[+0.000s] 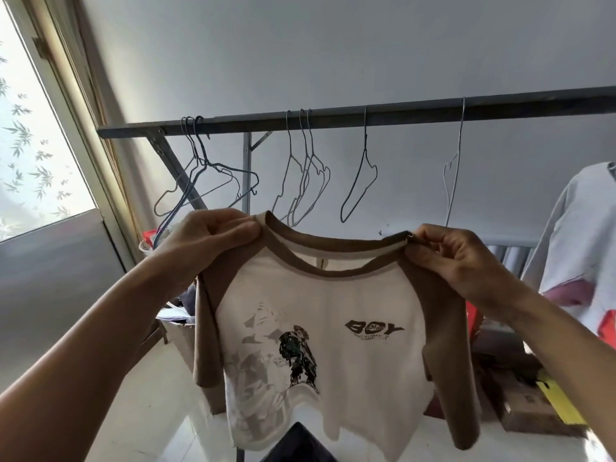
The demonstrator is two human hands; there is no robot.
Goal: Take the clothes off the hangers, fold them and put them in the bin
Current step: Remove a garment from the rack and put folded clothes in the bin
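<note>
A small white T-shirt [336, 355] with brown sleeves, a brown collar, a dark figure print and the word BOY hangs spread out in front of me. My left hand [213, 238] pinches its left shoulder at the collar. My right hand [456, 258] pinches the right shoulder. The shirt is off any hanger and held up below the dark metal rail [366, 116]. Several bare wire hangers [300, 175] hang along that rail.
A pale garment with pink patches [580, 248] hangs at the right edge. Cardboard boxes and a yellow item [540, 401] lie low on the right. A window [30, 135] is on the left. A dark object [300, 445] shows under the shirt's hem.
</note>
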